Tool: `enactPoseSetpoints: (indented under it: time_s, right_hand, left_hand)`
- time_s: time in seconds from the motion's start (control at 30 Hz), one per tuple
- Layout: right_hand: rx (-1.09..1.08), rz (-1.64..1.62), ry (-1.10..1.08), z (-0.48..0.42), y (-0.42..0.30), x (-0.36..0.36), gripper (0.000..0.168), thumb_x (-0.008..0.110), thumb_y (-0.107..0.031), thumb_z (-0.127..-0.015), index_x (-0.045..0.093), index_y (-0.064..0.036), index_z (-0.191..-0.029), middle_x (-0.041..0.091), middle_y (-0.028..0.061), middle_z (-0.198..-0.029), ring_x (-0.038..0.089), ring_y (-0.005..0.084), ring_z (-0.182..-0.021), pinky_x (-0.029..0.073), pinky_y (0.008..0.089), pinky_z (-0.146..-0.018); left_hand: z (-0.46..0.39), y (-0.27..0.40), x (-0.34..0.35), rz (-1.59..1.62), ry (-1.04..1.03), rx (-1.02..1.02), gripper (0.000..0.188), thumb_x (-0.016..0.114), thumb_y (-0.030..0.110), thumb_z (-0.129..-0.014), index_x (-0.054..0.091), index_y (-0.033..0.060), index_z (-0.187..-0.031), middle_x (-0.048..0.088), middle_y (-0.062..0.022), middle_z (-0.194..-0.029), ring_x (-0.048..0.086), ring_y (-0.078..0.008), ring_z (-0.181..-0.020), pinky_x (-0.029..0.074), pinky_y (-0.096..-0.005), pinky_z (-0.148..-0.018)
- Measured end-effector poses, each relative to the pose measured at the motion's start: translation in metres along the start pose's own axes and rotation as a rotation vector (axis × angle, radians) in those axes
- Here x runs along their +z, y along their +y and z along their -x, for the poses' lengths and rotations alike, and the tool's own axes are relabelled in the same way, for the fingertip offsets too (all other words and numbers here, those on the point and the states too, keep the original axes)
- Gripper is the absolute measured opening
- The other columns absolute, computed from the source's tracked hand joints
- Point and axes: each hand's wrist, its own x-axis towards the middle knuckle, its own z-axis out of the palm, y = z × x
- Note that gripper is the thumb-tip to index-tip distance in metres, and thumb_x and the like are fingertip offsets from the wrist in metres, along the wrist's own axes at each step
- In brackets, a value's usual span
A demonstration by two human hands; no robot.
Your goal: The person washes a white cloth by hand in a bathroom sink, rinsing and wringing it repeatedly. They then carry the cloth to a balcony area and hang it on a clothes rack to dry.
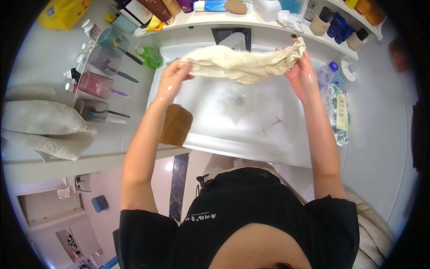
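Note:
A crumpled cream-coloured cloth (235,64) is stretched sideways above the white washbasin (218,134). My left hand (173,80) grips its left end, with the fingers wrapped over the fabric. At the other end my right hand (304,75) holds a gathered, ruffled part of the cloth, its fingertips showing behind. Both hands look wet. Behind the cloth, the metal faucet (235,41) is partly hidden. Below it the basin drain (240,100) shows through shallow water. What the cloth is exactly, I cannot tell.
A brown translucent scoop-like container (176,125) rests at the basin's left edge. A green pump bottle (150,56) stands at the back left. Wall-mounted cups (95,84) hold toothbrushes. To the right lie a wipes pack (337,114) and a purple-capped bottle (326,74). Toiletries crowd the shelf (215,23).

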Motion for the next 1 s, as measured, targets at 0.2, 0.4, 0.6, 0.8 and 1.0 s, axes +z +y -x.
enactPoseSetpoints:
  time_s: [0.2,0.4,0.6,0.8,1.0]
  right_hand:
    - [-0.057,0.01,-0.054,0.007,-0.025,0.007,0.038,0.027,-0.027,-0.094,0.032,-0.011,-0.127,0.041,0.0075,-0.125,0.041,0.02,-0.113,0.034,0.0385,-0.095]
    - [-0.135,-0.041,-0.082,0.006,-0.035,0.033,0.038,0.029,-0.026,-0.093,0.035,-0.008,-0.126,0.044,0.0066,-0.123,0.044,0.0182,-0.111,0.032,0.0364,-0.095]
    - [-0.076,-0.013,-0.205,0.014,-0.037,0.087,0.036,0.03,-0.023,-0.093,0.04,-0.003,-0.121,0.049,0.0075,-0.117,0.048,0.0179,-0.107,0.036,0.0344,-0.093]
    - [-0.001,-0.057,-0.414,0.015,-0.047,0.114,0.033,0.031,-0.019,-0.092,0.045,0.0,-0.114,0.052,0.0083,-0.112,0.051,0.018,-0.103,0.04,0.0333,-0.09]
    - [-0.079,0.097,-0.243,0.019,-0.068,0.124,0.031,0.036,-0.021,-0.09,0.048,-0.004,-0.113,0.054,0.0049,-0.107,0.052,0.0144,-0.097,0.04,0.0296,-0.087]
  left_hand:
    - [-0.009,0.021,-0.029,0.513,0.18,0.057,0.032,0.042,0.029,-0.09,0.047,0.0038,-0.11,0.056,-0.0062,-0.106,0.054,-0.016,-0.094,0.041,-0.0321,-0.082]
    - [0.003,0.03,-0.034,0.374,-0.011,-0.103,0.042,0.04,0.038,-0.09,0.049,0.0022,-0.11,0.057,-0.0072,-0.105,0.056,-0.0167,-0.091,0.044,-0.0301,-0.078]
    - [0.022,-0.003,-0.034,-0.151,-0.33,-0.03,0.04,0.063,0.028,-0.078,0.053,0.0042,-0.109,0.058,-0.0053,-0.096,0.054,-0.0162,-0.084,0.042,-0.0294,-0.078]
    - [0.023,0.027,0.051,-0.346,0.008,0.927,0.047,0.068,0.021,-0.072,0.048,0.0027,-0.111,0.052,-0.0134,-0.101,0.052,-0.0245,-0.092,0.04,-0.0322,-0.08]
    - [-0.002,-0.005,0.086,-0.655,-0.323,0.869,0.035,0.065,0.033,-0.072,0.055,0.0029,-0.087,0.056,-0.0125,-0.086,0.055,-0.0266,-0.082,0.039,-0.0366,-0.08]
